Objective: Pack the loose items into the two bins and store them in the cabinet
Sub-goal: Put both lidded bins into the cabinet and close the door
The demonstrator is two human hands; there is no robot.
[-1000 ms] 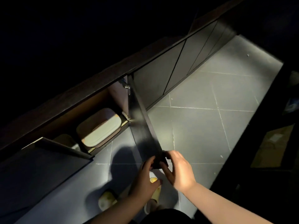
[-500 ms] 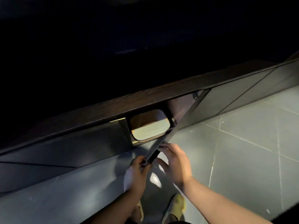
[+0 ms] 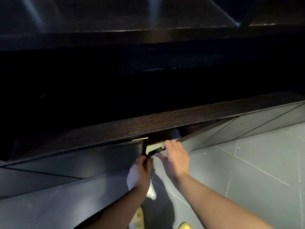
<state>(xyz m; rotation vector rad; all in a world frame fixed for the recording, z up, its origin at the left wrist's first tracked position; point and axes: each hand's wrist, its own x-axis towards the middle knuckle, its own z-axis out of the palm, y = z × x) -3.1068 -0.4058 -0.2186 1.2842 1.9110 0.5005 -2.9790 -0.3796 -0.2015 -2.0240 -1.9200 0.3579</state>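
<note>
The low dark cabinet [image 3: 165, 124] runs across the floor under a wood-grain top. Its two doors are almost shut, leaving a narrow wedge-shaped gap. Through the gap shows a pale sliver of a bin [image 3: 152, 146] inside; the rest of the bin is hidden. My left hand [image 3: 140, 171] pinches the lower edge of the left door [image 3: 144, 148]. My right hand [image 3: 175, 158] grips the edge of the right door [image 3: 194, 142], fingers over it and thumb below.
Grey tiled floor [image 3: 255, 171] spreads to the right and below. More shut cabinet fronts [image 3: 264, 123] continue to the right and left. My feet in yellow slippers [image 3: 184, 226] stand at the bottom edge. Everything above the cabinet top is dark.
Both doors have swung in toward each other and the gap has narrowed. The bin, clearly visible before, is now nearly hidden. My view has tilted up.
</note>
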